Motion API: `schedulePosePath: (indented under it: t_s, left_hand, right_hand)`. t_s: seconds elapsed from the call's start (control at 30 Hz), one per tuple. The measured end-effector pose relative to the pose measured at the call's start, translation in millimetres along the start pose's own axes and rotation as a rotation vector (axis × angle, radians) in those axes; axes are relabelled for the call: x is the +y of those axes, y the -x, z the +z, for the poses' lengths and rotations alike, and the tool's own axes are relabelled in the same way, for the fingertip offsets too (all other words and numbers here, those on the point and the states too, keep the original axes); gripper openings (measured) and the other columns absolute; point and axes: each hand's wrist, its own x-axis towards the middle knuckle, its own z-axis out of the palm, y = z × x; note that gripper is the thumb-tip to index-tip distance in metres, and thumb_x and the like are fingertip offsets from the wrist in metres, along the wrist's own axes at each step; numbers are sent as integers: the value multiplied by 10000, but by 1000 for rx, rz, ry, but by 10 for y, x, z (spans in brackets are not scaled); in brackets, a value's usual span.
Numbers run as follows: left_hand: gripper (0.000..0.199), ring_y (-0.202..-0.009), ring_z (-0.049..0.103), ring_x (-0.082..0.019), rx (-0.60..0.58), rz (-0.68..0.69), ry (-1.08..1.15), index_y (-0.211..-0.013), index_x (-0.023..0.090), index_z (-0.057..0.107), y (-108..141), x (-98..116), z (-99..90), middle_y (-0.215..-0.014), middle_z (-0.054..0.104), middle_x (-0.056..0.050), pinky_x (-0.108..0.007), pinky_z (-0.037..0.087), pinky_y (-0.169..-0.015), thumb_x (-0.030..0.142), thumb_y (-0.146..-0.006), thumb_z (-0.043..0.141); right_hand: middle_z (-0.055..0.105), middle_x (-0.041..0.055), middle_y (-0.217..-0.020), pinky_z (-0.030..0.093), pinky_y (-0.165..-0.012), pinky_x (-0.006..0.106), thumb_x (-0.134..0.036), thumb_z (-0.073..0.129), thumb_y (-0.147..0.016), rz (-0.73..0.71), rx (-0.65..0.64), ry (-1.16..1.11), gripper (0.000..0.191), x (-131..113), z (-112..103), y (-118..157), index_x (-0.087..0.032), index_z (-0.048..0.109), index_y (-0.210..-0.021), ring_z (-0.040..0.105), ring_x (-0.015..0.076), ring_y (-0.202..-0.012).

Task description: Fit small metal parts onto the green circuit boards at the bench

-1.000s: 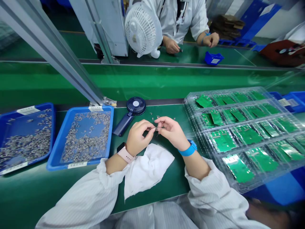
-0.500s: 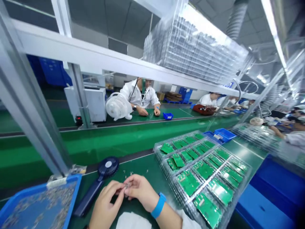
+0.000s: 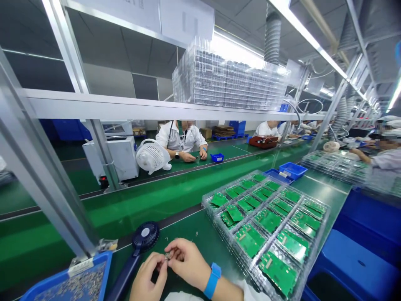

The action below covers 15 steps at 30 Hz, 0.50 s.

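Pinching a small metal piece (image 3: 167, 256) between the fingertips of the left hand (image 3: 150, 276) and the right hand (image 3: 189, 261), closing both grips narrowly around it, but not making out its exact shape at this size. Holding it over the green tabletop (image 3: 184, 228), near six o'clock in the view. Wearing a blue wristband (image 3: 213, 280) on the right wrist. Counting from the hands, having a dark blue handheld fan (image 3: 130, 266) near at ten o'clock and, beyond it towards nine, a blue tray (image 3: 107, 271) holding many small metal parts (image 3: 87, 281). Having a white cloth (image 3: 183, 297) partly showing at five. Having a clear compartmented tray (image 3: 226, 239) of green circuit boards (image 3: 278, 271) between two and three. Facing a co-worker (image 3: 181, 140) across the bench towards twelve, beside a white fan (image 3: 151, 157), and a stack of clear trays (image 3: 232, 79) on the overhead shelf (image 3: 125, 108) at one.
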Motion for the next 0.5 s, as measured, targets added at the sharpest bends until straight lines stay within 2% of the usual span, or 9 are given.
schedulePosePath:
  t_s: [0.13,0.27,0.37,0.5]
  left_hand:
    - [241,-760,669,-190,-12,-9,-18,-832,210,662,39,-111,12,-850,689,-52,-258,563,-702,398,-895,524]
    - [282,-777,675,-197,-13,-42,-25,-835,203,669,50,-170,19,-841,693,-63,-256,567,-706,425,-905,509]
    - [277,-804,683,-199,-14,-51,-25,-874,207,683,43,-163,19,-858,697,-59,-258,570,-731,437,-896,531]
    - [284,-800,686,-196,-16,-33,-10,-886,213,698,32,-138,16,-865,702,-53,-258,572,-735,453,-888,545]
  right_hand:
    - [632,-3,-811,444,-628,202,-44,590,-693,-83,28,192,269,-42,-20,36,-183,745,-863,605,104,-713]
    - [633,-4,-911,467,-675,198,-35,575,-701,-195,-48,331,418,-124,-57,79,-257,741,-1013,610,105,-770]
    - [618,-11,-870,462,-696,200,-69,611,-714,-207,-30,359,341,-158,-61,92,-247,736,-977,604,107,-775]
    - [602,-25,-811,428,-638,194,-86,636,-697,-152,7,329,231,-148,-39,89,-204,689,-888,585,104,-736]
